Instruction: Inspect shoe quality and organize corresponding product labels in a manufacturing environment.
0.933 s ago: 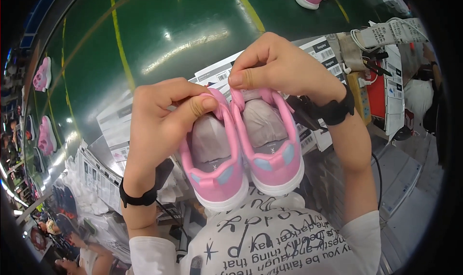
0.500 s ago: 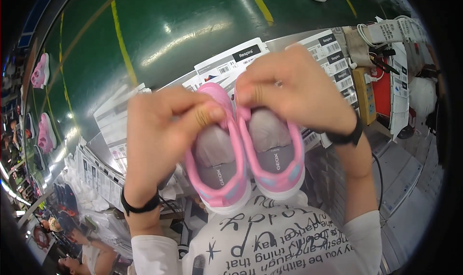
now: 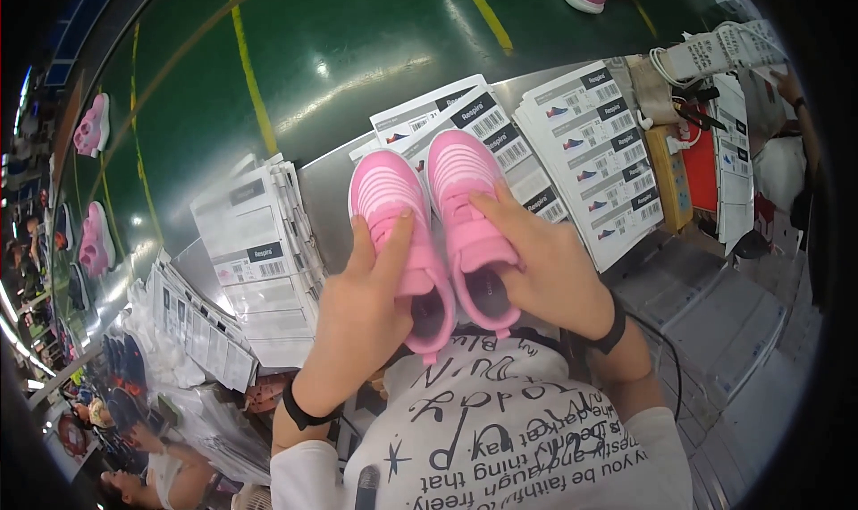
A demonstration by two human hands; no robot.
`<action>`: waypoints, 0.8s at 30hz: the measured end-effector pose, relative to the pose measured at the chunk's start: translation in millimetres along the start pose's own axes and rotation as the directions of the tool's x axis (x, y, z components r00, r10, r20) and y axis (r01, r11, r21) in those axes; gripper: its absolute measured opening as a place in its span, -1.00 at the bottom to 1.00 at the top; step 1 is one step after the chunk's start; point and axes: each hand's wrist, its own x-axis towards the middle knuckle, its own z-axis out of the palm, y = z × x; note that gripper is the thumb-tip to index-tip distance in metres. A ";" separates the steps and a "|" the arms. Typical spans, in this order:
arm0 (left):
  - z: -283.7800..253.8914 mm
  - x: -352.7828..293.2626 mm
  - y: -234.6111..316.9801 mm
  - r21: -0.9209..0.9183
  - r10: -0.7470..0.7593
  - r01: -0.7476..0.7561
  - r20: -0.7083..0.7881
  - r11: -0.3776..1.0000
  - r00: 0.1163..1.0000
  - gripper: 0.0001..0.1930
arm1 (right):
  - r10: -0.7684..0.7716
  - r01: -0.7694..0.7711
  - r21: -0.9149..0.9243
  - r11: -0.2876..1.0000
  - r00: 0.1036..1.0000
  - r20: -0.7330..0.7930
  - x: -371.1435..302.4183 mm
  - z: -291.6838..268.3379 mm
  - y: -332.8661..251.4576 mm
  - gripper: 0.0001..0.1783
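A pair of pink sneakers with white stripes over the toes is held side by side above the table edge, in front of my chest, toes pointing away. My left hand [image 3: 362, 304] grips the left sneaker [image 3: 384, 184], its fingers on the strap area and side. Around the right sneaker [image 3: 460, 166] closes my right hand [image 3: 554, 264], thumb and fingers over the strap. Both straps lie across the tongues. Grey insoles show in the heel openings; the insides farther forward are hidden.
Stacks of printed label sheets lie left [image 3: 255, 269] and right [image 3: 594, 166] of the sneakers, with more beneath their toes. Beyond runs a green surface [image 3: 331, 54] with yellow lines, carrying other pink shoes [image 3: 92, 126]. A power strip [image 3: 724, 52] with cables sits far right. Another person is at lower left.
My hands have moved from the raised straps at the front down to the shoes' sides. The straps now lie flat, and the shoes have tilted so their striped tops show.
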 end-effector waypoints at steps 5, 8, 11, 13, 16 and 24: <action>-65.6 -5.3 26.4 0.012 0.073 -0.073 -0.019 0.997 0.997 -0.18 | -0.019 0.022 0.087 0.996 0.999 -0.033 13.5 -40.1 -44.0 -0.31; -109.0 -27.2 18.7 -0.413 0.187 -0.264 -0.219 0.872 0.958 -0.23 | 0.020 0.098 0.589 0.802 0.982 -0.190 9.8 -60.5 -50.7 -0.31; -105.0 -44.3 2.1 -0.541 0.108 -0.420 -0.516 0.729 0.850 -0.32 | 0.229 0.034 0.999 -0.034 0.973 -0.025 8.9 -33.1 -22.4 -0.33; -105.6 -48.2 -8.1 -0.563 0.082 -0.423 -0.531 0.710 0.843 -0.33 | 0.193 0.052 0.998 -0.045 0.980 -0.043 15.6 -28.6 -20.2 -0.35; -90.8 -28.9 13.6 -0.583 0.007 -0.386 -0.546 0.715 0.838 -0.36 | 0.119 0.036 0.994 -0.106 0.993 -0.023 33.7 -18.1 -22.1 -0.38; -44.4 28.5 10.6 -0.767 -0.212 -0.274 -0.467 0.580 0.858 -0.41 | 0.087 -0.022 0.985 -0.172 0.996 0.037 61.2 -19.2 -8.6 -0.44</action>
